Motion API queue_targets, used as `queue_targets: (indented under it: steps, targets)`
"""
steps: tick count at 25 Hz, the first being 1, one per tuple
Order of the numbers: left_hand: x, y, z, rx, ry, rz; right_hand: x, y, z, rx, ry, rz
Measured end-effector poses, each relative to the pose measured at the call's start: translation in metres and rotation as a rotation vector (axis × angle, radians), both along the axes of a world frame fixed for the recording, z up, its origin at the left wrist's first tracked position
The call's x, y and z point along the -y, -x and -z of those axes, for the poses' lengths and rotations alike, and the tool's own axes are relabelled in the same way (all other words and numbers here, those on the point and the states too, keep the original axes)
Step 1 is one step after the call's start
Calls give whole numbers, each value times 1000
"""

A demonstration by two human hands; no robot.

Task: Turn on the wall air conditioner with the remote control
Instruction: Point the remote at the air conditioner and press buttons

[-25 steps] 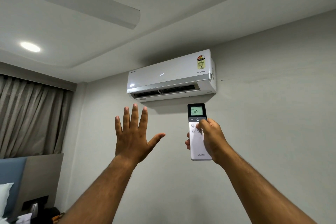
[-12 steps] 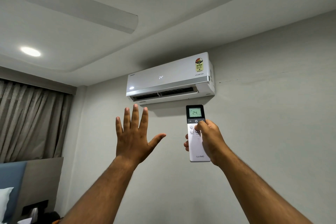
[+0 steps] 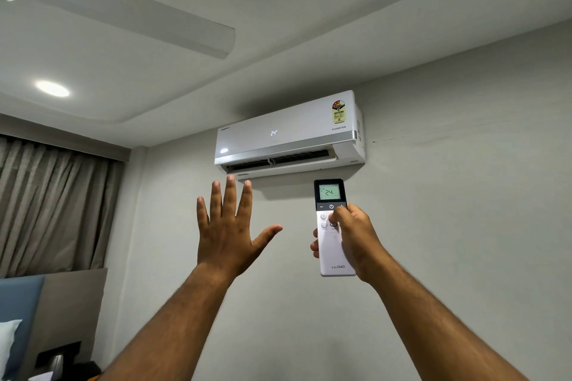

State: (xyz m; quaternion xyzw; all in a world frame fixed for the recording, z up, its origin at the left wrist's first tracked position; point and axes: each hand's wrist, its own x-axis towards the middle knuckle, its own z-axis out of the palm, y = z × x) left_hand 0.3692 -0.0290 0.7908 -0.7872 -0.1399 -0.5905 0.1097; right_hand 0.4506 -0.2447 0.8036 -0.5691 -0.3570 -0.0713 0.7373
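The right hand (image 3: pixel 356 240) is closed around the remote control (image 3: pixel 333 227), which is held upright with its screen end uppermost; the fingers are wrapped behind the body, their tips showing at the remote's left edge, and the thumb (image 3: pixel 340 214) is laid across the front, its tip resting on the upper button area just below and right of the power symbol. Whether a button is actually pressed cannot be told. The left hand (image 3: pixel 227 230) is held empty, raised with the palm turned toward the wall, fingers spread and extended upward, thumb splayed out to the right; nothing is touched by it. The remote is white below, with a dark top section in which a lit green display reading "24" is seen; "LLOYD" is printed near its lower end. It is positioned just below the right part of the wall air conditioner (image 3: pixel 288 136), apart from it. The unit is mounted high on the grey wall (image 3: pixel 464 226), close under the ceiling. A "24°" reading is shown on its white front panel, an energy label is fixed at the upper right, and the word "INVERTER" is printed beneath it. The louvre along the bottom is seen open, with dark vent slots exposed.
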Motion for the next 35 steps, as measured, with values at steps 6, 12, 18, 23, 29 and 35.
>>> queue_targets:
  steps: [6, 12, 18, 23, 29, 35]
  targets:
    - [0, 3, 1, -4, 2, -9, -1, 3, 1, -11, 7, -5]
    - [1, 6, 0, -7, 9, -1, -2, 7, 1, -14, 30, 2]
    - [2, 8, 3, -14, 19, 5, 0, 12, 1, -27, 42, -10]
    - [4, 10, 4, -17, 35, 18, 0, 18, 3, -51, 43, -20]
    - [3, 11, 6, -1, 57, 44, -6, 19, 6, -83, 33, -56]
    - [13, 15, 5, -12, 387, 333, -21, 24, 6, -38, 46, 67]
